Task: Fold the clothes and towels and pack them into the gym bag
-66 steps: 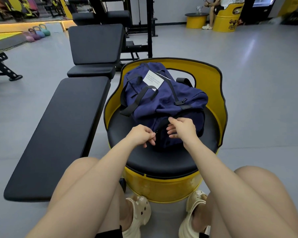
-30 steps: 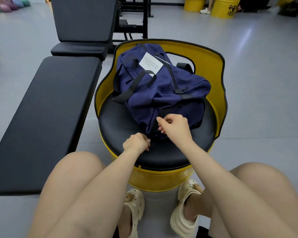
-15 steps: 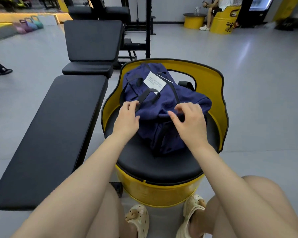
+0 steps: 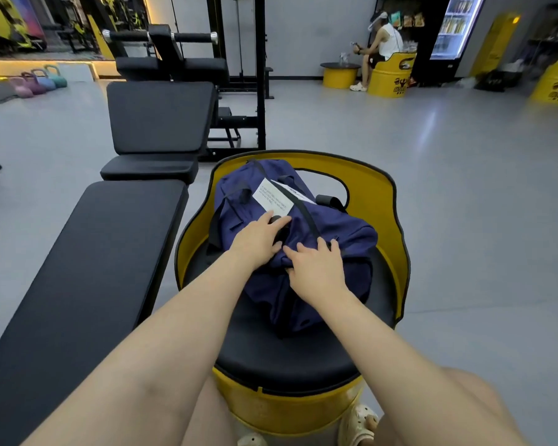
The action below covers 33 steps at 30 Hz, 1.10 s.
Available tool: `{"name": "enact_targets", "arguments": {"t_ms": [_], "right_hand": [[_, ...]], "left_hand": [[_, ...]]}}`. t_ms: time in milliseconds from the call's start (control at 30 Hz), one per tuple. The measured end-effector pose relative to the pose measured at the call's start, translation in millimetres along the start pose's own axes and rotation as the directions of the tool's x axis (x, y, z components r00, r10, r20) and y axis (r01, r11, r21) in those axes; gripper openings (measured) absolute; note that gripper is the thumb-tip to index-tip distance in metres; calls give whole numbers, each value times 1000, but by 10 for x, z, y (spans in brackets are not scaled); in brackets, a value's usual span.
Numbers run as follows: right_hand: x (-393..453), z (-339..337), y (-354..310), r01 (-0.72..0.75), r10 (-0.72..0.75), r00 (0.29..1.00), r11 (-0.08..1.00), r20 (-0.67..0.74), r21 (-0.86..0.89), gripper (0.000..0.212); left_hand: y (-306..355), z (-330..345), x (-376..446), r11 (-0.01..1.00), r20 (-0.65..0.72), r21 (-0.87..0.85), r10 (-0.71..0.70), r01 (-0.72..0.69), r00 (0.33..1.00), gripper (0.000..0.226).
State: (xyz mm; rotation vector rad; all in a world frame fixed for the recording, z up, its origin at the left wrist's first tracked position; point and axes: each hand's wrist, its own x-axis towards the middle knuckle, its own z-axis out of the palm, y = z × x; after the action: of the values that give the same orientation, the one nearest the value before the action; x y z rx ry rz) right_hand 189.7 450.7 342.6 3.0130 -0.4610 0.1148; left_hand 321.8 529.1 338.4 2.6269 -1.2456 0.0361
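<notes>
A navy gym bag (image 4: 342,233) lies zipped shut on the black cushion (image 4: 287,355) of a yellow barrel seat (image 4: 397,226) right in front of me. A white label (image 4: 273,200) and black carry straps (image 4: 300,204) lie across its top. My left hand (image 4: 258,239) rests on the top of the bag, fingertips touching the black handle wrap. My right hand (image 4: 316,268) lies flat beside it, fingers spread on the fabric. Neither hand holds anything. No clothes or towels are in view.
A long black workout bench (image 4: 78,268) runs along my left, with an inclined bench (image 4: 158,117) and a rack behind it. Coloured kettlebells (image 4: 39,82) sit far left. A person sits on a yellow barrel (image 4: 387,75) at the back. Grey floor lies to the right.
Both hands left the zipper at the bag's near end and moved up onto its top, then drew closer together. My view tilted up.
</notes>
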Motion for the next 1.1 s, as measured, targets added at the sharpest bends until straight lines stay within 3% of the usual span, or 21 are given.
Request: {"name": "enact_targets", "arguments": {"t_ms": [133, 200, 267, 367, 433, 500, 633, 700, 733, 800, 900, 1000, 1100], "right_hand": [[-70, -12, 33, 11, -12, 999, 1000, 45, 15, 48], [-96, -41, 66, 57, -59, 997, 997, 55, 47, 48], [-99, -125, 119, 72, -79, 997, 972, 21, 222, 55], [58, -234, 252, 14, 73, 982, 888, -172, 460, 58], [262, -223, 327, -78, 139, 983, 907, -120, 415, 63], [460, -186, 341, -159, 171, 985, 922, -2, 352, 71], [778, -112, 254, -226, 219, 974, 911, 60, 346, 77], [884, -75, 212, -245, 248, 968, 904, 37, 351, 78], [920, -53, 199, -260, 263, 964, 896, 42, 359, 79], [980, 1, 194, -285, 277, 958, 880, 77, 379, 78], [1041, 68, 237, -296, 277, 955, 905, 106, 304, 64], [1079, 94, 277, -287, 278, 958, 926, 73, 247, 38], [1081, 94, 283, -285, 308, 947, 936, -88, 208, 15]], "left_hand": [[-41, -148, 64, 979, -26, -201, -36, 30, 999, 62], [-91, -188, 155, 990, -23, -135, -44, 40, 999, 67], [-115, -209, 252, 1000, -22, -14, -2, 2, 1000, 72], [-106, -245, 397, 991, 26, 125, 48, -51, 998, 77], [-142, -293, 494, 983, 130, 154, 80, -100, 988, 83], [-222, -362, 610, 989, 310, 64, 108, -134, 945, 92], [-478, -632, 859, 939, 618, -331, 144, 90, 773, 93], [-591, -662, 985, 904, 559, -416, 167, 101, 812, 77], [-637, -619, 1047, 936, 474, -350, 153, 26, 867, 72], [-686, -491, 1167, 990, 328, -16, 136, -138, 935, 72], [-708, -294, 1354, 928, 269, 284, 165, -242, 949, 64], [-676, -204, 1449, 925, 260, 303, 149, -227, 954, 48], [-574, -189, 1400, 913, 158, 342, 178, -223, 971, 34]]}}
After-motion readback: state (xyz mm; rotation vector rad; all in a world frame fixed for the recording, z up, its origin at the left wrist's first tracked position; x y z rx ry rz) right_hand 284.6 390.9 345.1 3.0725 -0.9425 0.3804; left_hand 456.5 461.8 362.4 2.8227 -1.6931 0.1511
